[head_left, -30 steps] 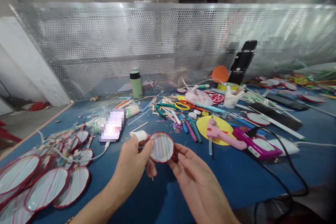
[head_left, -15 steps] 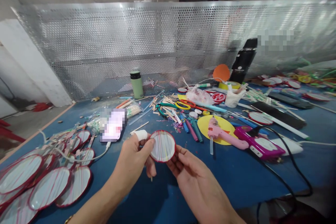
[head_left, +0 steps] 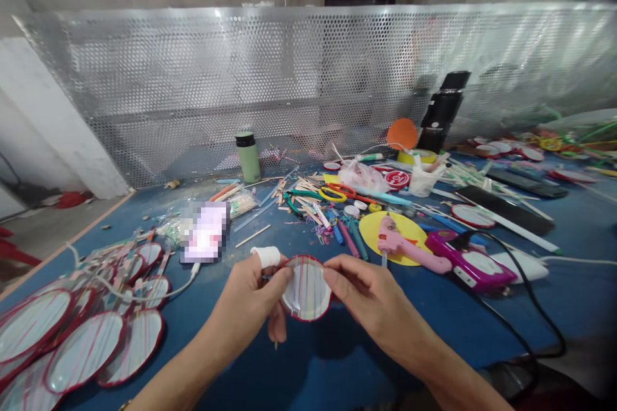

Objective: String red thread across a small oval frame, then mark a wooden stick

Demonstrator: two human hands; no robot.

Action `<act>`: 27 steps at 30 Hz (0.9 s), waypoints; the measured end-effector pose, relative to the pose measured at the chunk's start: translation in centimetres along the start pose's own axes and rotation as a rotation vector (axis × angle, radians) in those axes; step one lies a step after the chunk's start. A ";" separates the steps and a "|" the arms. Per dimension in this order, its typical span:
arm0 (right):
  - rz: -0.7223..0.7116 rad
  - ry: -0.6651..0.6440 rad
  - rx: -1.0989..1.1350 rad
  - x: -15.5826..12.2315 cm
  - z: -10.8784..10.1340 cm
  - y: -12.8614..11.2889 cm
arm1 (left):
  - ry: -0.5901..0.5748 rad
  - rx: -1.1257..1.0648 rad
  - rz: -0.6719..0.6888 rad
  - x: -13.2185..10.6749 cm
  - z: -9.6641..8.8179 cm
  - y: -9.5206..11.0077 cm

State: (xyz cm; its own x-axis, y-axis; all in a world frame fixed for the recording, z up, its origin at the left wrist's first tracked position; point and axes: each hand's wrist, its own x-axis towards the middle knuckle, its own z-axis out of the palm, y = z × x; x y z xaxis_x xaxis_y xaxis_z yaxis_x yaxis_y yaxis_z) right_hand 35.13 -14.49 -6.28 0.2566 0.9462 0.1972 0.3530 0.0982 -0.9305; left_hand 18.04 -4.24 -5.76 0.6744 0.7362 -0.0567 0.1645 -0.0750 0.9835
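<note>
A small round disc point(head_left: 306, 289) with a red rim and pale, coloured stripes is held over the blue table between both hands. My left hand point(head_left: 263, 292), one finger wrapped in white tape point(head_left: 266, 257), pinches its left edge between thumb and fingers. The tip of a thin stick point(head_left: 276, 345) pokes out under the left fingers; the rest of it is hidden. At the disc's upper right edge, my right hand point(head_left: 366, 289) has its thumb and forefinger closed on the red rim. Its other fingers are partly hidden behind.
Larger red-rimmed discs point(head_left: 84, 352) are piled at the left, by a phone point(head_left: 205, 234) on a cable. A pink glue gun point(head_left: 409, 247) lies on a yellow disc, beside a purple power strip point(head_left: 475, 266). Scissors point(head_left: 335, 192), sticks and pens litter the middle. Behind stands a perforated metal screen point(head_left: 216, 70).
My right hand has moved from the disc's lower right up to its upper right edge, palm turned downward. The disc sits slightly lower and further right in view.
</note>
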 end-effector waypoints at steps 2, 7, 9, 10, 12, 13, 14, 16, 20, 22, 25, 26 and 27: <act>0.003 -0.023 -0.001 0.2 0.2 0.5 | -0.010 -0.024 -0.006 0.1 0.0 -0.2; 0.106 -0.032 0.068 0.6 0.7 1.6 | -0.060 -0.107 -0.016 0.1 -0.1 -0.7; 0.154 -0.042 0.116 0.7 0.8 1.9 | -0.073 -0.129 -0.020 0.2 -0.1 -0.8; 0.175 -0.046 0.135 0.7 0.8 1.9 | -0.078 -0.134 -0.023 0.2 -0.1 -0.7; 0.215 -0.059 0.170 0.7 0.9 1.8 | -0.082 -0.132 -0.032 0.2 -0.1 -0.6; 0.234 -0.065 0.190 0.7 1.0 1.6 | -0.084 -0.125 -0.038 0.3 -0.1 -0.6; 0.255 -0.068 0.214 0.6 1.0 1.5 | -0.085 -0.116 -0.041 0.3 -0.1 -0.5; 0.293 -0.067 0.265 0.6 1.0 1.2 | -0.072 -0.101 -0.034 0.3 -0.1 -0.5; 0.311 -0.008 0.408 0.5 0.8 0.8 | 0.075 -0.175 0.012 0.1 -0.2 -0.5; 0.292 0.050 0.509 0.4 0.8 0.6 | 0.133 -0.249 0.030 0.1 -0.1 -0.5; 0.282 0.127 0.645 0.3 1.2 0.0 | 0.078 -0.268 0.054 0.0 0.3 -0.7; 0.286 0.145 0.681 0.2 1.5 -0.1 | 0.048 -0.252 0.060 0.0 0.4 -0.7; 0.290 0.158 0.710 0.1 1.9 -0.3 | 0.022 -0.236 0.069 0.0 0.5 -0.8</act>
State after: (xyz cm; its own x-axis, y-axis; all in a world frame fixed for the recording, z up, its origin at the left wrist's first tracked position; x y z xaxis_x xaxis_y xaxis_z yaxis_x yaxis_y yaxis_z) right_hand 33.32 -13.83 -6.60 0.3947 0.9142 -0.0922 -0.3942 0.0778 -0.9157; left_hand 18.33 -4.52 -6.61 0.6620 0.7494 0.0130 -0.0556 0.0318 0.9979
